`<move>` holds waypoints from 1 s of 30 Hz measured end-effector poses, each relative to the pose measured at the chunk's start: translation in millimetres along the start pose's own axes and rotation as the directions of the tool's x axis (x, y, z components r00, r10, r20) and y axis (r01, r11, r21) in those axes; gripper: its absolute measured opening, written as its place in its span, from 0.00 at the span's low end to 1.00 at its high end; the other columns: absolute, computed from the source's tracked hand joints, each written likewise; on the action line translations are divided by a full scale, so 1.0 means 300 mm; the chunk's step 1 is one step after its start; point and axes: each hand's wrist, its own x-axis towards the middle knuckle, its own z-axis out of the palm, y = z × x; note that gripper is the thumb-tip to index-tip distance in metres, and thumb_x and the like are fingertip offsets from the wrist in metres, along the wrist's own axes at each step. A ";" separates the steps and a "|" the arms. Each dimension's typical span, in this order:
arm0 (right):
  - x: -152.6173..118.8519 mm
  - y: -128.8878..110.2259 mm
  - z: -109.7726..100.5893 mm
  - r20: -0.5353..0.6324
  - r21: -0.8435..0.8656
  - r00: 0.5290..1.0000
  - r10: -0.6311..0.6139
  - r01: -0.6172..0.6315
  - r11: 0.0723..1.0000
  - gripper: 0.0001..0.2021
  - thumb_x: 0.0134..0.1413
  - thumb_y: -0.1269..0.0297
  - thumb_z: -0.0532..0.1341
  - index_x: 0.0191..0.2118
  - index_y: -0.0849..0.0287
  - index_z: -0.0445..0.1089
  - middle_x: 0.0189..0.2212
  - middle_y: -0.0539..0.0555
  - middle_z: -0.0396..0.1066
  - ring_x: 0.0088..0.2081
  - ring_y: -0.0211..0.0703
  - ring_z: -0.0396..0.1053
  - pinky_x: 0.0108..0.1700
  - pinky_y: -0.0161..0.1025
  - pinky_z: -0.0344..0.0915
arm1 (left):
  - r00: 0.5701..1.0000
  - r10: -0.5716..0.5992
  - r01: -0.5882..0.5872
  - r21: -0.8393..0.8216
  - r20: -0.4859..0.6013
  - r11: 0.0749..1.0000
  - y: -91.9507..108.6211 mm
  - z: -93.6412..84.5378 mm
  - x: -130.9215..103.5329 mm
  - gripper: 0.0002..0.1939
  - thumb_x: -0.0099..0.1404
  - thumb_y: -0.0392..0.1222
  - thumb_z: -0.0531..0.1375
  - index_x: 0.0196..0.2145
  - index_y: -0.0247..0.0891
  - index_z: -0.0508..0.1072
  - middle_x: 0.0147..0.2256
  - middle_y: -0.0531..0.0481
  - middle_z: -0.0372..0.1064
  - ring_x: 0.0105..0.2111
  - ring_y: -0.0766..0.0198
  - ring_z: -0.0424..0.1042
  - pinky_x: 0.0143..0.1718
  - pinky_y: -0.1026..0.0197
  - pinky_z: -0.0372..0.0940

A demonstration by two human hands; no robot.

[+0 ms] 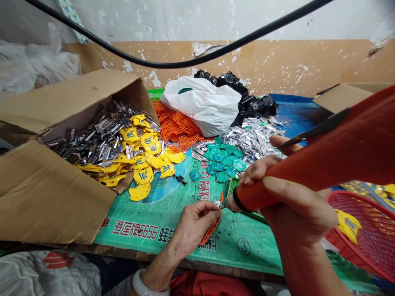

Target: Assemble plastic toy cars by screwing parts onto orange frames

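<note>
My left hand (197, 224) pinches an orange plastic part (212, 231) above the green printed sheet (135, 218), at the lower middle. My right hand (293, 201) is wrapped round a large red tool (311, 160) with a black ring near its front end. The tool's thin tip meets the part at the fingertips of my left hand. A pile of teal pieces (224, 158) lies behind my hands, beside silvery pieces (253, 137). Yellow pieces (151, 144) spread out to the left.
A cardboard box (52, 193) of dark, shiny pieces lies at left. Behind are orange frames (175, 125), a white bag (205, 102) and black parts (262, 106). A red basket (370, 230) stands at right. A black cable (182, 64) hangs across the top.
</note>
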 end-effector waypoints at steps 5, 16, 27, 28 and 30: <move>-0.003 0.003 0.009 -0.016 -0.021 1.000 -0.002 0.002 1.000 0.18 0.35 0.74 0.65 0.37 0.52 0.70 0.23 0.46 0.70 0.22 0.41 0.68 0.24 0.40 0.65 | 0.997 -0.005 0.006 0.016 -0.080 1.000 0.014 -0.009 0.000 0.11 0.52 0.46 0.63 0.27 0.35 0.77 0.22 0.54 0.66 0.23 0.67 0.59 0.26 0.65 0.54; -0.002 0.002 0.010 0.004 -0.011 1.000 0.018 -0.018 1.000 0.16 0.35 0.73 0.65 0.36 0.54 0.70 0.23 0.46 0.70 0.24 0.40 0.68 0.25 0.40 0.66 | 1.000 -0.005 0.006 0.023 -0.024 1.000 0.016 0.002 0.001 0.13 0.52 0.47 0.63 0.29 0.34 0.80 0.24 0.51 0.70 0.26 0.65 0.62 0.28 0.64 0.58; -0.004 0.006 0.001 0.004 0.033 1.000 0.019 -0.019 0.999 0.14 0.37 0.73 0.66 0.34 0.55 0.70 0.24 0.48 0.70 0.24 0.41 0.67 0.26 0.40 0.64 | 0.999 0.030 -0.029 0.038 -0.018 0.999 0.004 0.002 0.013 0.10 0.53 0.44 0.62 0.28 0.35 0.79 0.24 0.51 0.69 0.27 0.65 0.63 0.29 0.64 0.60; -0.004 0.006 0.001 0.005 0.036 1.000 0.020 -0.020 0.999 0.14 0.37 0.73 0.66 0.34 0.55 0.70 0.24 0.48 0.70 0.24 0.41 0.67 0.26 0.40 0.64 | 0.999 0.030 -0.029 0.027 -0.015 0.999 0.003 0.003 0.013 0.10 0.53 0.44 0.63 0.28 0.35 0.80 0.24 0.51 0.70 0.27 0.65 0.63 0.30 0.64 0.60; -0.004 0.005 0.001 0.007 0.038 1.000 0.022 -0.023 0.999 0.14 0.37 0.73 0.67 0.34 0.56 0.70 0.24 0.48 0.70 0.25 0.41 0.68 0.26 0.40 0.65 | 1.000 0.030 -0.030 -0.001 0.000 1.000 0.001 0.004 0.014 0.10 0.54 0.44 0.63 0.30 0.35 0.80 0.25 0.51 0.70 0.29 0.64 0.65 0.32 0.63 0.61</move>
